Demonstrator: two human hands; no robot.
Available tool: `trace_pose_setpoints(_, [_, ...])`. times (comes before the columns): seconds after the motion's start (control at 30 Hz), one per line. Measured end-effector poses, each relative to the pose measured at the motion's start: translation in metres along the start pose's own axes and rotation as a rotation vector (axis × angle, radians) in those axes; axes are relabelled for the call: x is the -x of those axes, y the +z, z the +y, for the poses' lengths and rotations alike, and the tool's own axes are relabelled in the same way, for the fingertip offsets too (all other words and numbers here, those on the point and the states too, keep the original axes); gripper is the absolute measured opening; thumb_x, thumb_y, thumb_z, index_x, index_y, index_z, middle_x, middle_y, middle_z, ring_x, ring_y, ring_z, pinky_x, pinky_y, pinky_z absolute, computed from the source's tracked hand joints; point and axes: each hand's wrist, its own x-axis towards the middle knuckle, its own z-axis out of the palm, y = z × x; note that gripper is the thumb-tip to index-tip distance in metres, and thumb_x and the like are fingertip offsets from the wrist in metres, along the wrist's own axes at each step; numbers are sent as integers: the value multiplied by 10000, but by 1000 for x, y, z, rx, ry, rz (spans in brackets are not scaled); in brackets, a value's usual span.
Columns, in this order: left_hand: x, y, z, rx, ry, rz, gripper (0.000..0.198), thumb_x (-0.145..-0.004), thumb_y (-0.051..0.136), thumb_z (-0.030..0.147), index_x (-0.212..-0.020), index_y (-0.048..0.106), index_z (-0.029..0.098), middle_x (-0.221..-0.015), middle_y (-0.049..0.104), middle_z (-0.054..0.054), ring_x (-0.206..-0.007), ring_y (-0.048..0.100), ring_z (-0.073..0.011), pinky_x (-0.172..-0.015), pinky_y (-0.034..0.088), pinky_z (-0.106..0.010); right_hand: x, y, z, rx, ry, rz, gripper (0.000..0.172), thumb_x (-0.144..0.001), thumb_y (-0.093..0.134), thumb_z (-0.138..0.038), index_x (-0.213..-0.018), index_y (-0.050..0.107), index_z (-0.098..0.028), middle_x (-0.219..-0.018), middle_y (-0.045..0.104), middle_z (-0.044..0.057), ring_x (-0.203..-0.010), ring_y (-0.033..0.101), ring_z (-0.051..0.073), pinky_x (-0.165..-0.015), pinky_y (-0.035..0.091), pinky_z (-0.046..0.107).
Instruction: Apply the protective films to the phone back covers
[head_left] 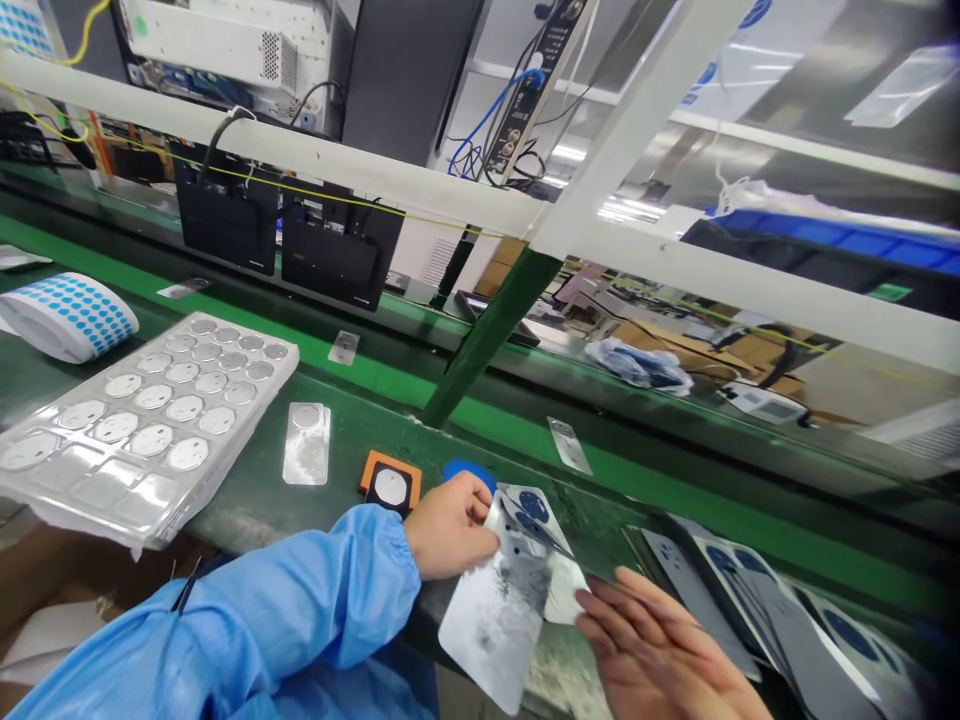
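Observation:
My left hand (452, 525), in a blue sleeve, is closed with thumb and fingers on the upper left edge of a shiny silver sheet (495, 615) with rounded corners. The sheet hangs tilted over the bench's front edge. Behind it, partly covered, is a pale plate (566, 585) with dark round spots at its upper end. My right hand (660, 640) is palm up with fingers stretched out, its fingertips by the pale plate's right edge; whether they touch I cannot tell. A blue disc (469, 473) lies just behind my left hand. Beside the wrist sits an orange and black block (391, 484) bearing a white disc.
On the left stand a clear tray (127, 490) of round silver parts and a roll of blue-dotted labels (71, 315). A small silver card (306, 445) lies mid-bench. Grey panels (780, 620) are stacked at right. A green post (487, 335) rises behind.

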Motion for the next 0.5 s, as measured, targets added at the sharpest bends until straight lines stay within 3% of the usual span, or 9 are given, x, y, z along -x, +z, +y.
trace_pose_setpoints(0.07, [1,0,2,40,-22,-9,387,-661,652,59,-1005,518,175,-776,625,34,-582,552,-81,-521,407,-168,2,12,-8,322,-159,19,439,-684,752,-515,-1062,723,-294,-926,711,85,-783,671,276,-685,562,403])
trace_pose_setpoints(0.13, [2,0,4,55,-21,-3,446,-662,720,109,-1056,521,172,-766,624,37,-580,541,-83,-522,406,-172,1,21,-16,599,-339,75,385,-731,711,-542,-1012,740,-281,-968,673,91,-808,643,268,-727,537,412])
trace_pose_setpoints(0.2, [4,-1,5,60,-21,-10,494,-662,751,136,-1099,523,168,-735,613,48,-565,520,-78,-523,394,-171,-4,25,-23,688,-519,79,337,-782,646,-569,-903,750,-272,-1041,648,99,-944,632,295,-818,519,432])
trace_pose_setpoints(0.27, [6,-3,6,64,-34,-41,528,-651,750,115,-1128,528,163,-705,603,59,-544,499,-70,-525,382,-172,-10,25,-27,641,-613,-24,316,-814,613,-560,-857,728,-269,-1128,649,92,-1137,587,330,-928,489,451])
trace_pose_setpoints(0.37, [9,-3,8,106,-72,-121,553,-624,683,42,-1141,530,164,-689,599,65,-506,477,-64,-509,369,-177,-18,22,-24,652,-567,-91,284,-857,581,-519,-938,690,-271,-1115,695,67,-1096,626,304,-925,495,416])
trace_pose_setpoints(0.5, [12,-4,13,131,-93,-138,571,-590,611,-2,-1130,535,168,-684,560,75,-476,448,-58,-462,325,-180,-24,18,-10,748,-439,5,295,-883,552,-517,-981,657,-259,-903,722,37,-780,656,209,-693,501,288])
